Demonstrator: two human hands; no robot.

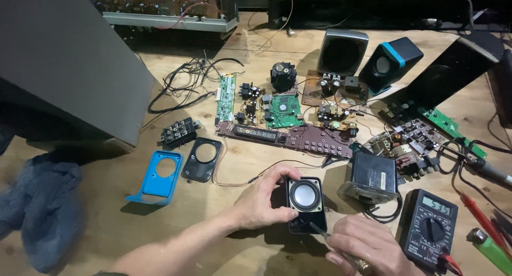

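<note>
While the left hand (261,201) is gripping a small black speaker box (306,205), the right hand (368,249) is pinching a thin metal tool (320,231), its tip hidden behind the box.

A small black speaker (306,204) with 1 silver cone stands upright on the wooden table (213,228).

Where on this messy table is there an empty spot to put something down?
Bare wood shows between the blue speaker frame and the left hand, and below that frame beside the grey cloth. Another patch lies behind the black terminal block, near the tangled wires. It is crowded around the circuit boards, the transformer and the multimeter.
</note>
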